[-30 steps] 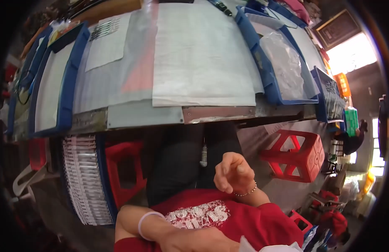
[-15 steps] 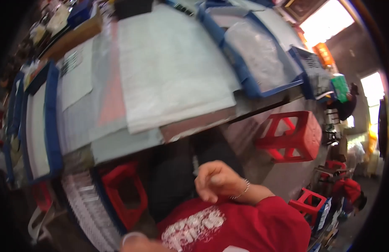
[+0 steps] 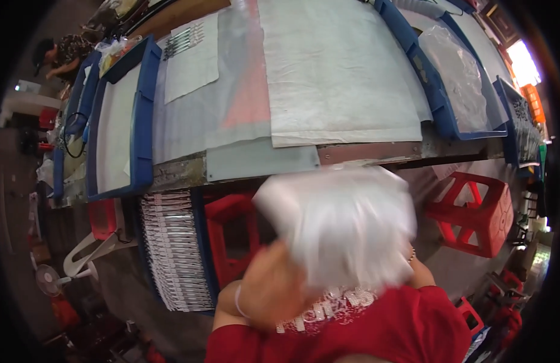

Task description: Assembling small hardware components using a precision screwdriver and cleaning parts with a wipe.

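Note:
A white, shiny, sheet-like bundle (image 3: 352, 227), smeared by motion, is held up in front of my red shirt, just off the table's near edge. It may be plastic film or a bag; I cannot make out which. Blurred as well, my left hand (image 3: 272, 287) grips the bundle's lower left side. Behind its right side my right hand is hidden; only the right wrist (image 3: 420, 273) with a beaded bracelet shows. Beyond the bundle, a large white sheet (image 3: 343, 72) covers the middle of the table.
Small slim parts (image 3: 184, 40) lie on a paper at the table's left. Blue trays (image 3: 144, 121) stand at both sides, the right one holding a clear plastic bag (image 3: 452, 78). Below left is a crate of rowed slim metallic pieces (image 3: 174, 254). Red stools (image 3: 494, 218) flank me.
The white bundle has come up in front of me, with my left hand on it. My right hand, bare before, is now behind it. The view has swung left.

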`<state>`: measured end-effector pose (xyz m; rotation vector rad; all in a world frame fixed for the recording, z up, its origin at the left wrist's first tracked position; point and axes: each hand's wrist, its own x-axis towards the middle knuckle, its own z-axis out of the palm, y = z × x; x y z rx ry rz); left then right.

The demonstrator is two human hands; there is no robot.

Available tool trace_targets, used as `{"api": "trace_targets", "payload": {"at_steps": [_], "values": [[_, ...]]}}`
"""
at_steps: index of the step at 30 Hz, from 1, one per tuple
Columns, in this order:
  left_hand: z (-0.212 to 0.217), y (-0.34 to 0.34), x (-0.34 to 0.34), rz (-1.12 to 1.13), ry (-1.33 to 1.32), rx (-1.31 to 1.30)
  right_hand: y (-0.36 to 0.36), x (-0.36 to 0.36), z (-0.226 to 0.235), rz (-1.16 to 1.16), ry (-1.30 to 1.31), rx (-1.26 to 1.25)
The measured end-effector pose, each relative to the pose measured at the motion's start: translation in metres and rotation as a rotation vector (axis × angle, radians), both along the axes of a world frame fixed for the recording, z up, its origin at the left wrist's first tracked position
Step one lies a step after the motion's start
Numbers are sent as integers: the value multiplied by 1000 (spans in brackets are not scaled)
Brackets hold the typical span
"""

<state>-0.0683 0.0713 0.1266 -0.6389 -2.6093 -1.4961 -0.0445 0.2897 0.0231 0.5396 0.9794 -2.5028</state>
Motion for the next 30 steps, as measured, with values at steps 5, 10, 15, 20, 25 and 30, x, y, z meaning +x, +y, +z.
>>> {"api": "trace_targets", "payload": {"at_steps": [5, 10, 15, 20, 25, 30], "values": [[3, 10, 45, 212, 153, -245, 1, -4, 3, 311, 267, -352], [-11, 29, 54, 359, 413, -355, 1, -5, -1, 378, 267, -318], [-10, 25, 55, 575, 699, -427, -4, 0, 4, 414, 243, -351], [2, 3, 39, 799, 1028, -503, -2, 3, -1, 435, 257, -326], [13, 24, 28, 1021, 1351, -625, -4, 0, 11, 443, 231, -257], [-5, 67, 25, 1233, 1572, -749, 0, -3, 27, 550, 274, -167]]}}
